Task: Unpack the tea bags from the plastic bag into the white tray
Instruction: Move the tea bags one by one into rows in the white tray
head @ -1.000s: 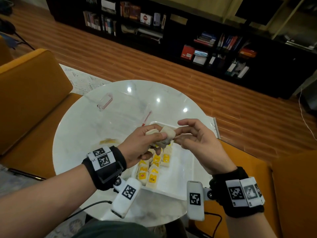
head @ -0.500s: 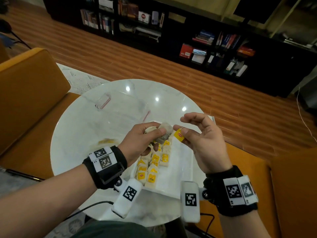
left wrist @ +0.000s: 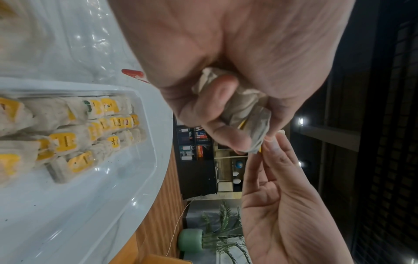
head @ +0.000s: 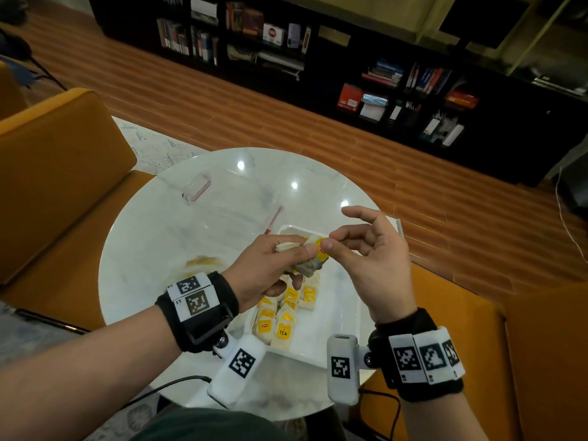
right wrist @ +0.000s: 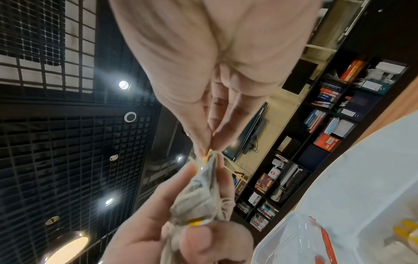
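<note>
- The bunch of tea bags (head: 307, 261) is clenched in the left hand (head: 267, 265), held just above the far end of the white tray (head: 337, 319); I cannot tell how many bags are in the bunch (two yellow tags show in the right wrist view).
- The right hand (head: 372, 265) pinches one yellow tag (head: 322, 249) between thumb and forefinger at the edge of the bunch, its other fingers loosely spread.
- Judged step: separating a single bag from the bunch. The next move calls for a gentle pull, since the strings look tangled, then laying the bag beside the rows below.
- In the tray, tea bags lie in rows (left wrist: 74, 132) at its left side; about a dozen tags show (partly hidden, so no exact count). The right side is bare.
- One clear plastic bag (head: 222, 205) with a red zip strip lies flat on the round worktop (head: 143, 249), just beyond the tray.
- One tray, one plastic bag, two hands.
</note>
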Action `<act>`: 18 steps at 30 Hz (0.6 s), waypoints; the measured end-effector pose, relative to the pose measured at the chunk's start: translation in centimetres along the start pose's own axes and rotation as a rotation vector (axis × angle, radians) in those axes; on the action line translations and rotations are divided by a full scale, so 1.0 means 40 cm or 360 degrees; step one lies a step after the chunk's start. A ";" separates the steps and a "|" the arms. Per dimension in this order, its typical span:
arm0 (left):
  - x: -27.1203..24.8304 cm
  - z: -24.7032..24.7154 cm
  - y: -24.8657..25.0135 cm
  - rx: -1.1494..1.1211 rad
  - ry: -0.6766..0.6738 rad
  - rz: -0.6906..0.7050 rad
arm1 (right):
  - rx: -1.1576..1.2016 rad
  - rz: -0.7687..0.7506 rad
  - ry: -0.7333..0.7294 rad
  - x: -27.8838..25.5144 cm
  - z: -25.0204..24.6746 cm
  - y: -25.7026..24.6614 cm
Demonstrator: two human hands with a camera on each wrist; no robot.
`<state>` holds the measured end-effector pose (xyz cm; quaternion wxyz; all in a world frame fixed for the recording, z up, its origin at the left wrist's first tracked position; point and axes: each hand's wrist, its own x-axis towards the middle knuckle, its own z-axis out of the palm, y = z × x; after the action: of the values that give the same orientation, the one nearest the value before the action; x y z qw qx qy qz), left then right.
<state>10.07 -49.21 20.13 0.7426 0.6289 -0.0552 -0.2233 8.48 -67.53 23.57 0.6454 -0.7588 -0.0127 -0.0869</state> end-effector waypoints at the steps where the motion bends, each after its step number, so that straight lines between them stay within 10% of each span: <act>1: -0.001 0.001 0.001 0.0000 -0.0004 0.0004 | 0.0001 0.0006 -0.0004 -0.001 0.002 -0.001; 18: 0.013 -0.018 -0.036 -0.0188 0.0140 -0.0198 | -0.0024 0.0265 0.0012 -0.011 -0.014 0.065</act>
<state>10.42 -48.93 18.49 0.7649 0.5955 0.0299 -0.2439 8.34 -68.47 21.04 0.6447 -0.7617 0.0537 -0.0360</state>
